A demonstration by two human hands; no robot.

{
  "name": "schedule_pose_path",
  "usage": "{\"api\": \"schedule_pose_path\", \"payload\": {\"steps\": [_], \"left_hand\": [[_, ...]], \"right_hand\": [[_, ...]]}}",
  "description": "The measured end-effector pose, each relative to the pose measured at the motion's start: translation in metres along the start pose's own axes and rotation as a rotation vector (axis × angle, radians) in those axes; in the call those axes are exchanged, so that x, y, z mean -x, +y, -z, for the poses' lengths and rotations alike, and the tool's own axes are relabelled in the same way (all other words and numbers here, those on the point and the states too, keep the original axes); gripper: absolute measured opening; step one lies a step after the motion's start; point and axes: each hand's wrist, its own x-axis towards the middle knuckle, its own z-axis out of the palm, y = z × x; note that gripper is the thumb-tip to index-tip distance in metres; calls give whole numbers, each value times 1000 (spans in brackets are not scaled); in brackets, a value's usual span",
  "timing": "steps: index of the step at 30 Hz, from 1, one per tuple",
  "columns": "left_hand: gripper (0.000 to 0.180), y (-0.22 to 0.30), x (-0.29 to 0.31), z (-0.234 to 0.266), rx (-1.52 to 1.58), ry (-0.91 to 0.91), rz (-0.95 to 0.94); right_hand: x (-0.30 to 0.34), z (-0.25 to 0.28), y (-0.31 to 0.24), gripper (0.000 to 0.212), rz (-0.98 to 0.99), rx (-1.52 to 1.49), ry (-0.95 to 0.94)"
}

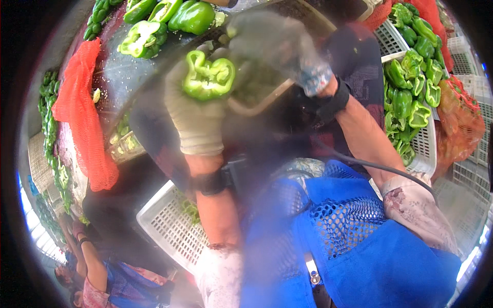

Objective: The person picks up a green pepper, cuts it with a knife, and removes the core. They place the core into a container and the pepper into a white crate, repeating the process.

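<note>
A cut green pepper [205, 90] sits in the gloved left hand [196, 120], whose fingers are curled about it, open face upward. The gloved right hand [280, 49] is just beside it, too blurred to tell whether its fingers are spread or closed.

To the right, a white crate [426, 146] holds a heap of cut green peppers; behind it, a second crate [391, 40] stands near more peppers. Beneath the left forearm, a third slatted crate [172, 223] contains a few green pieces near the arm. A red net bag [82, 118] drapes over the table edge at left; an orange-red net bag [462, 126] stands beside the right-hand crate, its contents unclear.

The dark, wet-looking table [119, 77] carries pepper halves [141, 38] and scattered seeds. White crates [480, 110] are stacked at far right; another person [131, 285] is at lower left.
</note>
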Motion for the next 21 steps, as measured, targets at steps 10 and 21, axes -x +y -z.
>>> {"api": "schedule_pose_path", "payload": {"steps": [10, 21], "left_hand": [[41, -16, 1, -6, -158, -37, -233], [53, -12, 5, -19, 134, -144, -207]], "right_hand": [[8, -15, -26, 45, -464, 245, -332], [-1, 5, -11, 31, -122, -247, -48]]}}
